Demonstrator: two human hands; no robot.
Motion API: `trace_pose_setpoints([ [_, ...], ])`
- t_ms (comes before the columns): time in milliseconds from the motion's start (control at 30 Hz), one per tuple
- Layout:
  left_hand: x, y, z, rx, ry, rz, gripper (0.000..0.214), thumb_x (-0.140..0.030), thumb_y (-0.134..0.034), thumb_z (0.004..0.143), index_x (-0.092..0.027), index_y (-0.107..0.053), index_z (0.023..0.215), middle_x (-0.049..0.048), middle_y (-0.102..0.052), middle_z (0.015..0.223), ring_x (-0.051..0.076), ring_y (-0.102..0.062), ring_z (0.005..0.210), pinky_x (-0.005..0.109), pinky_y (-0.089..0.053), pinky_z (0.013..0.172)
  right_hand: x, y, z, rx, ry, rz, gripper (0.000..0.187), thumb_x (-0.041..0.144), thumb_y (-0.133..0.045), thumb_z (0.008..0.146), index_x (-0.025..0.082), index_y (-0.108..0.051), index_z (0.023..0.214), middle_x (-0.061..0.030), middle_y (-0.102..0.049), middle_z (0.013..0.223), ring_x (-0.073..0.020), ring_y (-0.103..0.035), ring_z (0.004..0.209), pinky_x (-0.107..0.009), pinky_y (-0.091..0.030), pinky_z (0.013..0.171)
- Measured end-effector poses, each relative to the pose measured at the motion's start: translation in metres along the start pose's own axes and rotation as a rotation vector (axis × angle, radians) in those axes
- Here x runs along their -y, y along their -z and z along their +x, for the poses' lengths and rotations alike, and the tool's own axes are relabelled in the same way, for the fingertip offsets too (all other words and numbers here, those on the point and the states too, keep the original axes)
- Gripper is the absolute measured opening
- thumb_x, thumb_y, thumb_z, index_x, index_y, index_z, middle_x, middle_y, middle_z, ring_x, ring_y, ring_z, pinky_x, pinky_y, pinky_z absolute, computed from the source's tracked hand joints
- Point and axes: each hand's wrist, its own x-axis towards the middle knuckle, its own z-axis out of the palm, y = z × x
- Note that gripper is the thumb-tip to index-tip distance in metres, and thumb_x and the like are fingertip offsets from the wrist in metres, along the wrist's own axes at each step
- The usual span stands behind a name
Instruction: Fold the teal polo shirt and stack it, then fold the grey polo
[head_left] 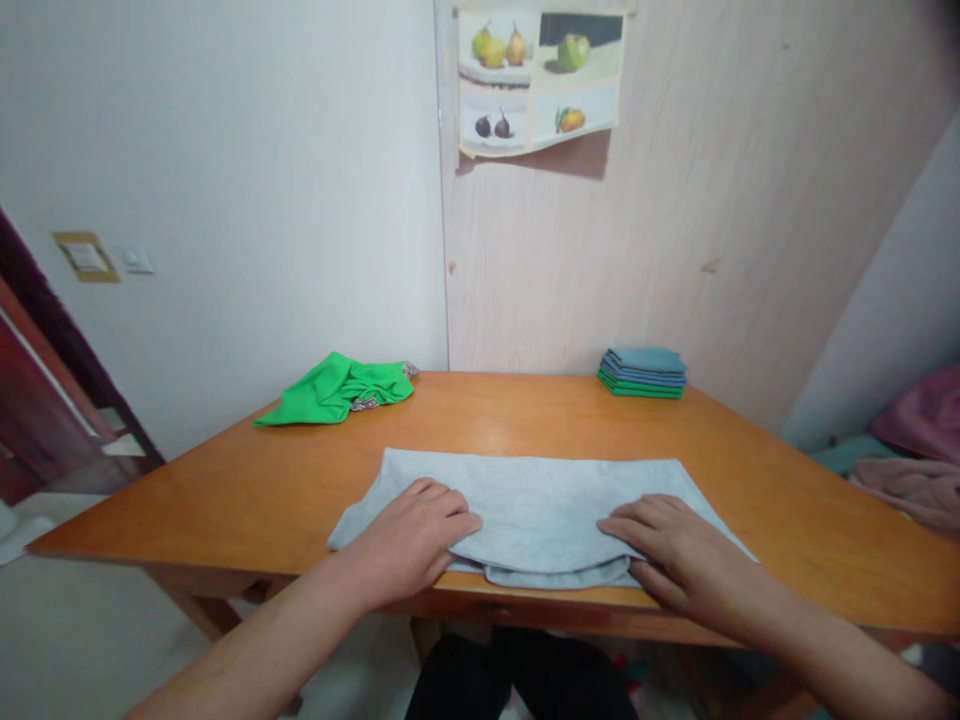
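Note:
A light grey-blue cloth (pixel 540 500) lies folded over in a wide shape along the table's near edge, its layered front hem a little uneven. My left hand (pixel 420 530) is on the left part of the near hem, fingers on top and the thumb side at the fold. On the right part, my right hand (pixel 664 545) grips the same hem, with fingers above the fabric and the thumb under its edge. Both palms partly cover the cloth beneath them.
A crumpled green cloth (pixel 337 390) with patterned trim lies at the back left of the wooden table (pixel 225 480). At the back right stands a neat stack of folded blue and green cloths (pixel 643 372). Fruit pictures (pixel 536 85) hang on the wall.

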Motion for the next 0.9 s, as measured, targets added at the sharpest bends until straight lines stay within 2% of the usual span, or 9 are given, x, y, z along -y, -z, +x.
trace_pose_setpoints([
  [167,0.002,-0.001,-0.007,-0.015,0.028,-0.021,0.047,-0.007,-0.054,0.076,-0.026,-0.060,0.119,0.0061,-0.064,0.117,0.025,-0.057,0.109,0.040,-0.042,0.100,-0.007,-0.005,-0.008,-0.059,-0.045,-0.016,0.046,0.015,-0.055,0.084,0.026,-0.060,0.128,-0.0091,-0.067,0.117,-0.0254,-0.060,0.106,-0.045,-0.043,0.098],
  [300,0.009,-0.004,-0.020,-0.045,0.107,-0.003,0.051,-0.004,-0.053,0.072,-0.021,-0.059,0.120,0.0081,-0.064,0.124,0.024,-0.058,0.115,0.039,-0.045,0.102,-0.020,-0.005,-0.023,-0.090,-0.143,-0.089,0.048,0.012,-0.056,0.077,0.026,-0.062,0.123,-0.0083,-0.067,0.118,-0.0260,-0.059,0.106,-0.045,-0.042,0.097],
  [467,0.026,-0.009,-0.034,-0.065,0.223,0.092,0.053,0.000,-0.047,0.072,-0.021,-0.064,0.117,0.0101,-0.065,0.128,0.026,-0.062,0.115,0.041,-0.049,0.099,-0.041,0.007,-0.045,-0.127,-0.322,-0.196,0.026,0.016,-0.052,0.081,0.024,-0.067,0.100,-0.0062,-0.070,0.100,-0.0241,-0.062,0.094,-0.040,-0.043,0.088],
  [600,0.038,-0.004,-0.041,-0.124,0.247,0.159,0.050,-0.002,-0.045,0.073,-0.025,-0.070,0.110,0.0071,-0.068,0.125,0.027,-0.064,0.112,0.045,-0.047,0.101,-0.051,0.017,-0.063,-0.175,-0.398,-0.208,0.020,0.020,-0.051,0.085,0.024,-0.066,0.097,-0.0058,-0.069,0.099,-0.0233,-0.063,0.092,-0.038,-0.043,0.085],
  [700,0.042,-0.002,-0.050,-0.164,0.272,0.162,0.047,-0.005,-0.046,0.074,-0.027,-0.071,0.108,0.0052,-0.070,0.123,0.027,-0.065,0.111,0.044,-0.047,0.101,-0.051,0.016,-0.077,-0.129,-0.400,-0.173,0.023,0.018,-0.050,0.084,0.025,-0.067,0.098,-0.0048,-0.070,0.100,-0.0227,-0.063,0.093,-0.037,-0.043,0.087],
  [833,0.046,-0.007,-0.066,-0.148,0.289,0.170,0.043,-0.008,-0.044,0.079,-0.027,-0.071,0.105,0.0051,-0.071,0.118,0.026,-0.066,0.107,0.042,-0.049,0.095,-0.044,0.018,-0.088,-0.009,-0.377,-0.095,0.022,0.018,-0.050,0.083,0.025,-0.069,0.092,-0.0030,-0.071,0.096,-0.0216,-0.065,0.089,-0.036,-0.045,0.085],
  [900,0.048,-0.009,-0.075,-0.161,0.312,0.162,0.040,-0.010,-0.043,0.081,-0.028,-0.071,0.104,0.0050,-0.071,0.117,0.026,-0.066,0.106,0.040,-0.049,0.095,-0.044,0.023,-0.091,-0.003,-0.408,-0.063,0.020,0.023,-0.050,0.086,0.025,-0.070,0.089,-0.0030,-0.072,0.093,-0.0218,-0.066,0.087,-0.036,-0.047,0.083],
])
